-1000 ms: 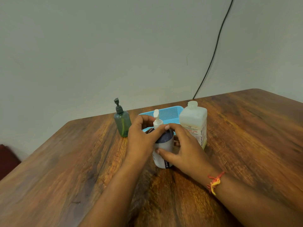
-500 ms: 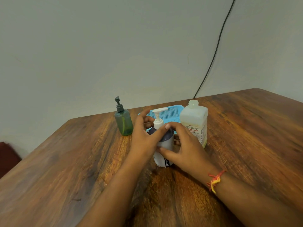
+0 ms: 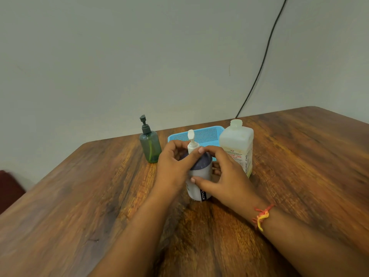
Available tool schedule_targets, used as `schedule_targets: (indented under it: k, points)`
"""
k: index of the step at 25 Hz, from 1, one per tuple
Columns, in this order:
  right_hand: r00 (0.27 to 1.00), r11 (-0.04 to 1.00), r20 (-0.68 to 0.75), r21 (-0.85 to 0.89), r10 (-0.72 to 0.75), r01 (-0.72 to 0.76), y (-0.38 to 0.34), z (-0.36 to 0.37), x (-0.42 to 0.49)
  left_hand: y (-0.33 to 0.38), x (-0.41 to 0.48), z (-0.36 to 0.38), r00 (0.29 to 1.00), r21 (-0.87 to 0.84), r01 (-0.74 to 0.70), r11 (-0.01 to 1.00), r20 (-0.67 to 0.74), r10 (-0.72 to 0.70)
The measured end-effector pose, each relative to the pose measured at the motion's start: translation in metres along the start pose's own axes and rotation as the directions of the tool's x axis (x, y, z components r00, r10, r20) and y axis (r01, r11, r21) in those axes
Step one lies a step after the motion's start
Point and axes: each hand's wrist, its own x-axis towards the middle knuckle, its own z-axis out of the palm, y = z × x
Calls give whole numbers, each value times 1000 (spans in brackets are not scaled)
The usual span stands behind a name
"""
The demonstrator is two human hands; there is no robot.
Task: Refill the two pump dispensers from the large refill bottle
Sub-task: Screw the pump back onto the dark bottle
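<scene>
A white pump dispenser (image 3: 199, 176) with a dark purple shoulder stands upright on the wooden table (image 3: 79, 196). My left hand (image 3: 173, 166) grips the collar of its white pump head (image 3: 192, 141). My right hand (image 3: 225, 176) wraps the bottle's body from the right. The large translucent refill bottle (image 3: 237, 146), uncapped, stands just right of my hands. A green pump dispenser (image 3: 150, 144) with a dark pump stands to the left, untouched.
A light blue mesh basket (image 3: 201, 134) sits behind the white dispenser, near the table's far edge. A black cable (image 3: 261, 62) runs down the wall behind the refill bottle. A dark red object (image 3: 8, 188) shows at the far left, off the table.
The white pump head has turned: its nozzle pointed sideways half a second ago and now points away again. Both hands stay on the dispenser, which has not moved from its spot.
</scene>
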Motion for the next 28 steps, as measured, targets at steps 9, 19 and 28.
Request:
schedule_targets:
  k: [9,19,28]
  points:
    - [998,997,31,67,47,-49,1,-3,2,7,3,-13,973,35,42,999,227,-49]
    - [993,996,78,16,85,-87,1,-7,2,1,8,-39,902,232,140,963,371,-221]
    - [975,974,137,121,174,-191,1,-7,3,29,8,-32,996,253,14,967,83,-37]
